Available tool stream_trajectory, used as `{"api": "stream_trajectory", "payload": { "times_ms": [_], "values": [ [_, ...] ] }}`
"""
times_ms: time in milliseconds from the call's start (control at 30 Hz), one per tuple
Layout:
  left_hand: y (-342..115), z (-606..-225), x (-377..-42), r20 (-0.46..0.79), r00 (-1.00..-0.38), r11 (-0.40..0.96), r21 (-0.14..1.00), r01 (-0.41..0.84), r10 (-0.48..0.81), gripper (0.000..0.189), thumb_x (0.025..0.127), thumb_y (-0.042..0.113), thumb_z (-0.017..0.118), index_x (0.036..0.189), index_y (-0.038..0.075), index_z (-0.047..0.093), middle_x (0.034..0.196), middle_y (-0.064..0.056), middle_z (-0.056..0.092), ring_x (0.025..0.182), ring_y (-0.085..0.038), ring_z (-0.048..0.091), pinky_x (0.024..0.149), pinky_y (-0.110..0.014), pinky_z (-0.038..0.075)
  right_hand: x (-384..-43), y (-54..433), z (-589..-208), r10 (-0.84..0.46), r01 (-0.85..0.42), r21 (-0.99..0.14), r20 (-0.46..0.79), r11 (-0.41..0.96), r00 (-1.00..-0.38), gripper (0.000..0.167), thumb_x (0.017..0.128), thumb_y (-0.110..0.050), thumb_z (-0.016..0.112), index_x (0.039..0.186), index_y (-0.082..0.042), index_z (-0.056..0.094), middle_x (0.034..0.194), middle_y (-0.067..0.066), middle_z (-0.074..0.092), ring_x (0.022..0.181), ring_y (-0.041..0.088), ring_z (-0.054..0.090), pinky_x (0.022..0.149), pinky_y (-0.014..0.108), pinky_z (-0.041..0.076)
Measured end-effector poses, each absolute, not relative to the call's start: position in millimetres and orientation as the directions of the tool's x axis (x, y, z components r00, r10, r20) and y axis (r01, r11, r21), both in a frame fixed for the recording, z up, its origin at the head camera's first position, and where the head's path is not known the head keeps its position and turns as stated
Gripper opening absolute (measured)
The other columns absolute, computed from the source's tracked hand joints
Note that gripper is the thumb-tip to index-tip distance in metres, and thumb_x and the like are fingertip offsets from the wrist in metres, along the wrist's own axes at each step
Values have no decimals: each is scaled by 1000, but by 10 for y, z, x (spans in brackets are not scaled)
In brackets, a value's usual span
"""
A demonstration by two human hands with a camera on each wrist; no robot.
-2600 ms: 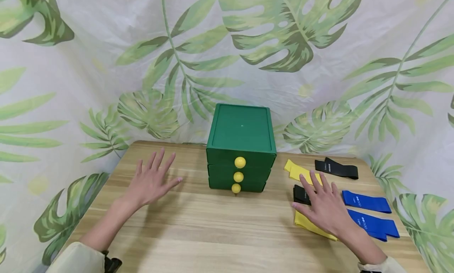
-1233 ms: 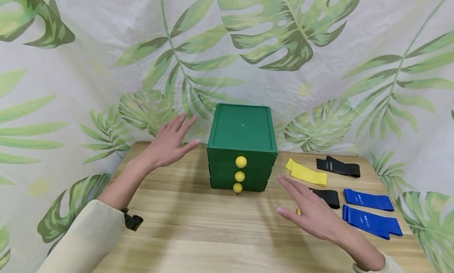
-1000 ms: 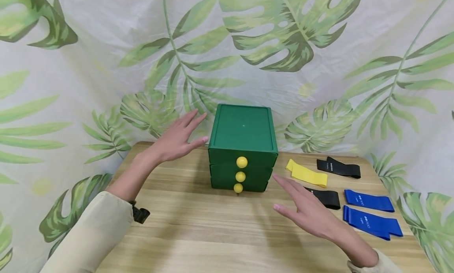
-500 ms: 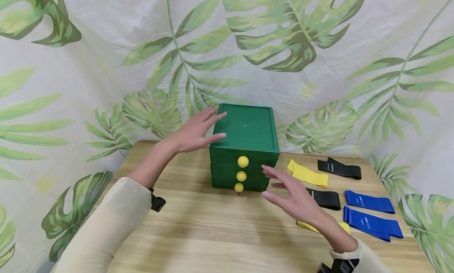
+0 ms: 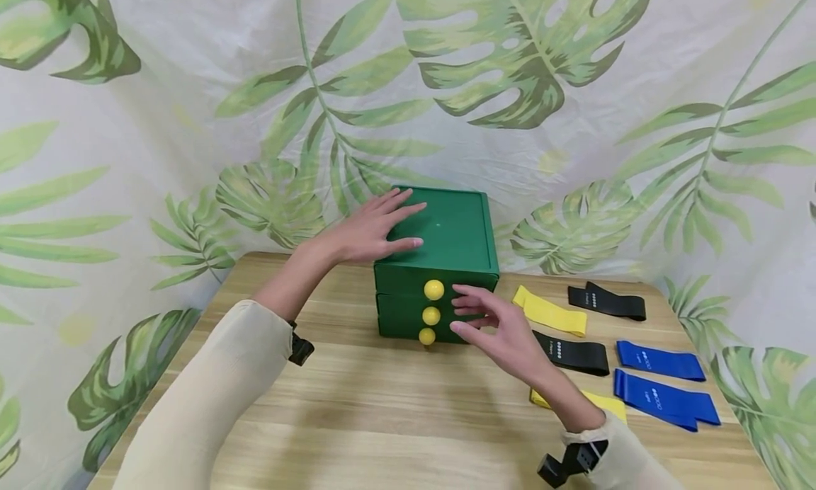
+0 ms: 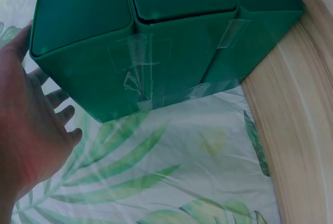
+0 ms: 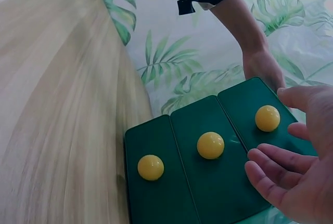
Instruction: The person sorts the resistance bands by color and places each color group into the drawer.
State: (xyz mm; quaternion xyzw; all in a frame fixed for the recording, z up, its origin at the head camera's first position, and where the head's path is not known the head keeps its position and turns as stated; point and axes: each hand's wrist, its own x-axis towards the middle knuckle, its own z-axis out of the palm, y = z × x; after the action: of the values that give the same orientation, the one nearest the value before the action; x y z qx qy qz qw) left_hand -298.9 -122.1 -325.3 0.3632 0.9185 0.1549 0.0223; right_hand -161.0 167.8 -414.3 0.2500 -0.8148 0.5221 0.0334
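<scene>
Green drawer box (image 5: 459, 231): back of the wooden table (image 5: 382, 426), before a leafy cloth (image 5: 376, 86).
Left hand (image 5: 376, 226): fingers spread over the box's left top edge; contact unclear.
Right hand (image 5: 503, 331): loosely bent fingers before the drawer fronts (image 5: 401, 311), just right of the yellow knobs (image 5: 434, 289).
Right side: yellow bands (image 5: 554, 314), black bands (image 5: 581, 355), blue bands (image 5: 663, 362), two of each.
In the way: right forearm (image 5: 567, 396) over the nearer yellow band (image 5: 608, 405).

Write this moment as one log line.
left hand: at top of green plastic three-drawer box, contact unclear | right hand: near round yellow knobs, holding nothing | drawers: closed
</scene>
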Motion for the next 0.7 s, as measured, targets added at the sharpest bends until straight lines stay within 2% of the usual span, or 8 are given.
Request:
{"api": "stream_trajectory", "payload": {
  "times_ms": [267,700],
  "values": [
    [-1111,-3263,-3061,40,-733,697,279,660,679,75,110,57,48,172,24,23,179,-11,6,165,-32,-2,131,-56,1,-1685,1550,-4158,-326,-465,-824,365,324,-872,50,98,-16,80,146,-15,65,124,13,75,109,27,75,88,32,62],
    [-1071,-3341,-3083,-5,-726,710,212,671,688,73,110,59,46,172,28,22,179,-9,2,165,-30,-6,130,-56,-4,-1764,1401,-4153,-312,-483,-814,391,322,-866,45,97,-18,80,141,-15,68,114,10,78,101,20,76,84,35,62]
  ]
}}
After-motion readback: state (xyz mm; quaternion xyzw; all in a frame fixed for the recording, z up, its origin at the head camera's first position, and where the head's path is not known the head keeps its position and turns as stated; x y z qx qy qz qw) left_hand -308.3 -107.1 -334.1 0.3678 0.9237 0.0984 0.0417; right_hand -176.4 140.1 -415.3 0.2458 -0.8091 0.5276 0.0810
